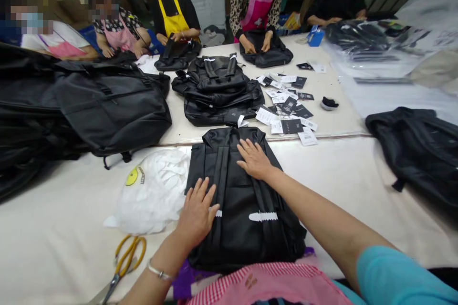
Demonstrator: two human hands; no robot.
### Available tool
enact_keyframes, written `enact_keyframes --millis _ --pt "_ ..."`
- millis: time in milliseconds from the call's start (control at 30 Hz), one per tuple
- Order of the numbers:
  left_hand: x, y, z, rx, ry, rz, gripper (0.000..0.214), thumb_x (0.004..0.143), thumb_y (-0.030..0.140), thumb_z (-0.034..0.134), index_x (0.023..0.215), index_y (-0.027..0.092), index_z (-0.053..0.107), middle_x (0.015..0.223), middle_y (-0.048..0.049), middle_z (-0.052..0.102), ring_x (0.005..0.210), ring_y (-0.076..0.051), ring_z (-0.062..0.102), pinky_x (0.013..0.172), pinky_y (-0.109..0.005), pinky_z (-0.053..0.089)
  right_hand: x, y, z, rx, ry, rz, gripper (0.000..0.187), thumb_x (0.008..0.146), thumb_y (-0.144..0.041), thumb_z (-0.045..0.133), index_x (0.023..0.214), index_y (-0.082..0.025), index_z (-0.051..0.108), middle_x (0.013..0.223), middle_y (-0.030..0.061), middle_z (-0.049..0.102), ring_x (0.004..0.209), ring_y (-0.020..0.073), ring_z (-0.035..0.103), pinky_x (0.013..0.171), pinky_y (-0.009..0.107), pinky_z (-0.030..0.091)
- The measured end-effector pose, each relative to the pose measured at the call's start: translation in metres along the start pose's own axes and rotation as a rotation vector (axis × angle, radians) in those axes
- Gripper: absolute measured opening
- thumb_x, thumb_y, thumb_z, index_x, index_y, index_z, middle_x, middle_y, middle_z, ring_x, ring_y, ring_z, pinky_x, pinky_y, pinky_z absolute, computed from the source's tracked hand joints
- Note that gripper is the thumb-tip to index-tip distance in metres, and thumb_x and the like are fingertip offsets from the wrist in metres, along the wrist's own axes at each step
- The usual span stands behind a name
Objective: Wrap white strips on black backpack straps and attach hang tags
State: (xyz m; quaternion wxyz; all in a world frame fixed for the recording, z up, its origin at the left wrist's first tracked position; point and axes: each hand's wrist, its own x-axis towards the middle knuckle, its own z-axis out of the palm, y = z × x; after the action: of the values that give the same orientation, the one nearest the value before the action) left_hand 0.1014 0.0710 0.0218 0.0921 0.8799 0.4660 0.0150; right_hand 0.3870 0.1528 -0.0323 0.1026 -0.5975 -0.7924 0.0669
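A black backpack (238, 171) lies flat before me with its shoulder straps facing up. White strips (264, 216) are wrapped round the straps. My left hand (198, 209) rests on the bag's left side, fingers spread, by the left strap's white strip. Higher up, my right hand (254, 159) lies flat on the upper right part, fingers apart. Neither hand grips anything. Left of the bag sits a clear plastic bag (152, 195) full of white pieces. Yellow-handled scissors (129, 257) lie near my left forearm.
Several black backpacks (114, 104) are piled at the left, more (218, 88) lie ahead, and another (418, 152) is at the right. Hang tags (288, 104) are scattered beyond my bag, near a small dish (329, 103). Several co-workers sit or stand across the table.
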Motion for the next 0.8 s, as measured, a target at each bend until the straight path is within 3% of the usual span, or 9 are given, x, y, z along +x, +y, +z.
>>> enact_keyframes --millis 100,200,267,367,500,567,700,800 --pt "-0.046 0.008 0.009 -0.023 -0.005 0.023 0.050 0.093 0.032 0.044 0.143 0.025 0.043 0.156 -0.0088 0.028 0.144 -0.031 0.022 0.110 -0.056 0.033 -0.004 0.004 0.038 -0.025 -0.096 0.020 0.063 0.091 -0.049 0.047 0.146 -0.019 0.039 0.159 0.0104 0.020 0.146 0.0330 0.012 0.114 0.057 0.017" --pt "-0.078 0.008 0.021 -0.040 0.047 -0.013 0.049 0.093 0.028 0.044 0.142 0.023 0.044 0.155 -0.0104 0.031 0.144 -0.031 0.024 0.109 -0.056 0.035 -0.007 0.011 0.052 -0.037 -0.124 0.014 0.063 0.091 -0.049 0.047 0.146 -0.020 0.040 0.160 0.0103 0.018 0.146 0.0343 0.011 0.113 0.058 0.016" --pt "-0.092 0.007 0.027 -0.054 0.106 -0.018 0.049 0.093 0.027 0.043 0.142 0.020 0.043 0.154 -0.0124 0.033 0.144 -0.031 0.023 0.110 -0.055 0.035 -0.009 0.013 0.043 -0.017 -0.154 0.001 0.061 0.093 -0.049 0.045 0.146 -0.022 0.039 0.159 0.0111 0.019 0.146 0.0353 0.013 0.112 0.060 0.019" --pt "-0.109 0.009 0.034 -0.073 0.154 0.032 0.049 0.093 0.026 0.045 0.142 0.017 0.041 0.154 -0.0135 0.032 0.145 -0.030 0.021 0.111 -0.055 0.034 -0.024 0.011 0.011 0.038 -0.108 0.012 0.060 0.095 -0.049 0.039 0.148 -0.021 0.034 0.159 0.0139 0.017 0.145 0.0368 0.014 0.109 0.061 0.025" --pt "-0.129 0.018 0.048 -0.033 0.189 0.130 0.049 0.092 0.026 0.048 0.140 0.018 0.044 0.155 -0.0128 0.030 0.145 -0.032 0.018 0.111 -0.055 0.033 -0.088 -0.013 -0.036 0.086 0.041 -0.091 0.061 0.097 -0.048 0.036 0.149 -0.016 0.032 0.160 0.0151 0.012 0.147 0.0326 0.012 0.112 0.054 0.025" --pt "-0.138 0.023 0.062 0.015 0.175 0.183 0.051 0.091 0.027 0.049 0.141 0.018 0.044 0.155 -0.0119 0.031 0.145 -0.031 0.018 0.112 -0.054 0.032 -0.137 -0.033 -0.042 0.070 0.067 -0.159 0.061 0.097 -0.046 0.037 0.150 -0.016 0.030 0.160 0.0136 0.014 0.147 0.0297 0.011 0.114 0.051 0.024" --pt "-0.151 0.030 0.091 0.101 0.155 0.187 0.055 0.091 0.030 0.049 0.143 0.014 0.041 0.153 -0.0121 0.034 0.145 -0.029 0.020 0.114 -0.051 0.029 -0.224 -0.066 -0.007 -0.043 -0.011 -0.211 0.060 0.095 -0.043 0.043 0.149 -0.019 0.032 0.157 0.0118 0.026 0.146 0.0290 0.017 0.114 0.054 0.023" --pt "-0.156 0.034 0.101 0.111 0.154 0.150 0.055 0.092 0.033 0.048 0.143 0.014 0.040 0.153 -0.0110 0.034 0.146 -0.028 0.019 0.116 -0.051 0.023 -0.251 -0.070 0.027 -0.094 -0.048 -0.161 0.057 0.096 -0.040 0.041 0.148 -0.018 0.034 0.155 0.0114 0.031 0.145 0.0274 0.022 0.112 0.052 0.027"
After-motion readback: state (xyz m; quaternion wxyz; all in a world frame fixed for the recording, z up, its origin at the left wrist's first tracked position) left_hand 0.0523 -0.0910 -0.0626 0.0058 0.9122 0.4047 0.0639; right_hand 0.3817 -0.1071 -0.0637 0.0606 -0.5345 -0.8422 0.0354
